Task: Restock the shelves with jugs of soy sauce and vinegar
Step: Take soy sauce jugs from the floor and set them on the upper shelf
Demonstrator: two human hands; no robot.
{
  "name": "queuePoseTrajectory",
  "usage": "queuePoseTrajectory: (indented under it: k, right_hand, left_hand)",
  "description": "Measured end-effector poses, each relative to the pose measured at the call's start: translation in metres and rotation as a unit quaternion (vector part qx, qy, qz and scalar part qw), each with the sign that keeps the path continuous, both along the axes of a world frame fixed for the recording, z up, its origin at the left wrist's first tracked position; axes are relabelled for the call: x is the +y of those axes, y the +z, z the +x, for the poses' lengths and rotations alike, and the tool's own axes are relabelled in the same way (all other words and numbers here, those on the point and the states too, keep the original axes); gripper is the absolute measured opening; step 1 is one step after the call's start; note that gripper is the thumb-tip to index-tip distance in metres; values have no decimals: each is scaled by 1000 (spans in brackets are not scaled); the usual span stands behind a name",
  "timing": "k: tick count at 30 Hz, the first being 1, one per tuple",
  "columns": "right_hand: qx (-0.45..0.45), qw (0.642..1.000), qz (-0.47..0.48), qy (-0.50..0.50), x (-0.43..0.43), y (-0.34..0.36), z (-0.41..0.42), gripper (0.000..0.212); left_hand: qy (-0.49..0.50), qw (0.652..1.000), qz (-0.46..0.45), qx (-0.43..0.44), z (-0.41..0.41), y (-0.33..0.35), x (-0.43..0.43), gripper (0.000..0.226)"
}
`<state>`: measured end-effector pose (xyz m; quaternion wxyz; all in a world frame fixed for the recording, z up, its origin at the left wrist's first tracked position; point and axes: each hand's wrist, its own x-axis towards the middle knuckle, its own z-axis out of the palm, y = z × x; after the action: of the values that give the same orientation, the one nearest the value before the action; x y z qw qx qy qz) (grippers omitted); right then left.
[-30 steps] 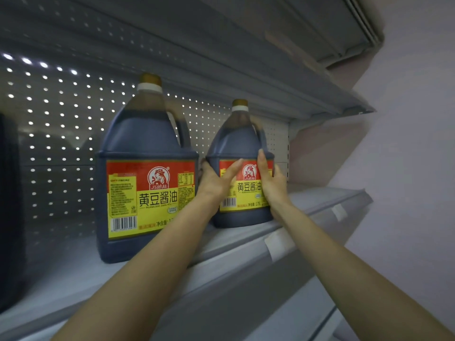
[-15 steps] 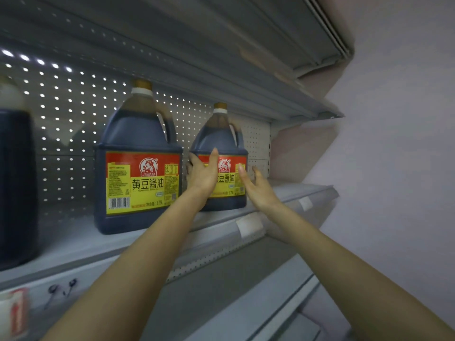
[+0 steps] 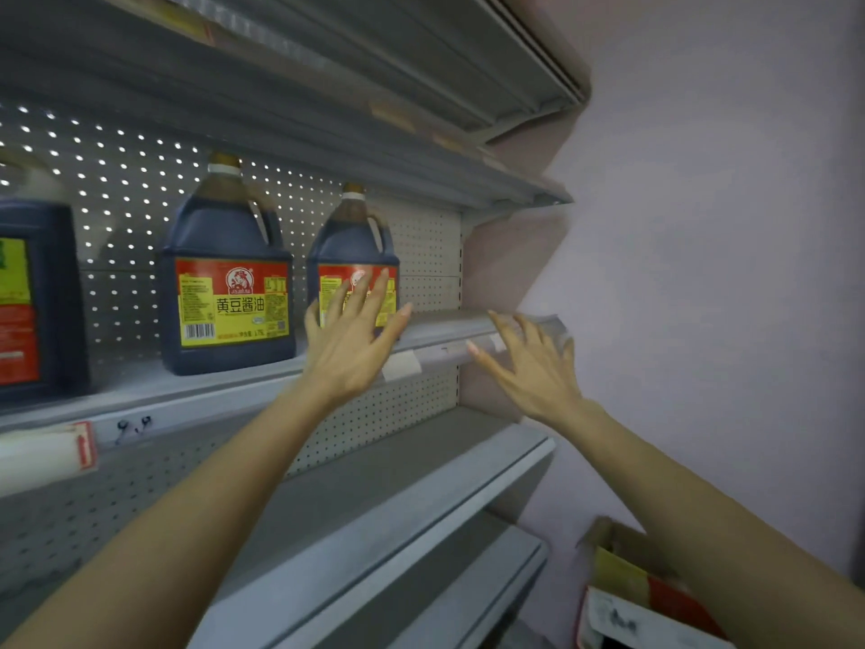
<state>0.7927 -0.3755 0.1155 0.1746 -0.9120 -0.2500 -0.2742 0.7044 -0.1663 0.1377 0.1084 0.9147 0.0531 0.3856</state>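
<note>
Two dark soy sauce jugs with red and yellow labels stand on the grey shelf (image 3: 435, 330). The larger-looking jug (image 3: 229, 278) is to the left, and the right jug (image 3: 353, 255) is nearer the shelf's end. My left hand (image 3: 351, 339) is spread open in front of the right jug's label, off the jug. My right hand (image 3: 529, 367) is open too, held in front of the shelf's front edge to the right. Neither hand holds anything. A third dark jug (image 3: 32, 302) is cut off at the left edge.
A perforated back panel (image 3: 126, 189) runs behind the jugs. A bare lower shelf (image 3: 398, 466) lies beneath, and another shelf (image 3: 327, 110) hangs above. An open cardboard box (image 3: 632, 587) sits on the floor at the lower right, beside the pale wall (image 3: 725, 274).
Both hands have let go of the right jug and drawn back from it, fingers spread. The view has pulled away and down, showing the lower shelf and the box.
</note>
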Motion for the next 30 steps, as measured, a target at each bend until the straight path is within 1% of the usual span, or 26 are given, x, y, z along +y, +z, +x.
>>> queuePoseTrajectory:
  k: [2,4,7,9,11,14,16,19,22,25,28,30]
  right_hand:
    - [-11,999,-28,-26,-24,-7,-9,86]
    - [-16,997,-56,-48,-45,-15,-14,91]
    - [-13,994,-74,-78,-73,-28,-19,96]
    - [-7,992,-84,-93,-90,-39,-22,97]
    - [7,991,-83,-100,-105,-51,-24,94]
    - [29,989,-93,-113,-124,-68,-29,102]
    - [45,987,-98,-120,-134,-78,-32,97]
    - [71,984,-99,-128,-146,-95,-36,86]
    - [92,980,-107,-140,-155,-115,-37,87]
    - [124,974,-113,-155,-161,-136,-37,84]
    - [152,964,-132,-175,-165,-158,-38,84]
    - [165,958,-139,-190,-168,-173,-37,86]
  left_hand:
    - [32,996,83,17,-11,-7,-10,87]
    - [44,986,154,36,-19,-16,-21,91]
    - [44,973,217,57,-26,-29,-39,97]
    - [37,970,229,73,-29,-37,-50,98]
    - [29,966,241,86,-30,-47,-60,93]
    - [11,960,262,102,-27,-61,-72,94]
    - [0,955,270,123,-23,-72,-79,94]
    - [-33,955,258,142,-13,-91,-88,103]
    - [-63,951,250,168,2,-113,-92,97]
    - [-90,946,245,194,16,-135,-97,96]
    - [-111,938,243,222,31,-158,-100,101]
    - [-129,934,243,230,42,-176,-100,109]
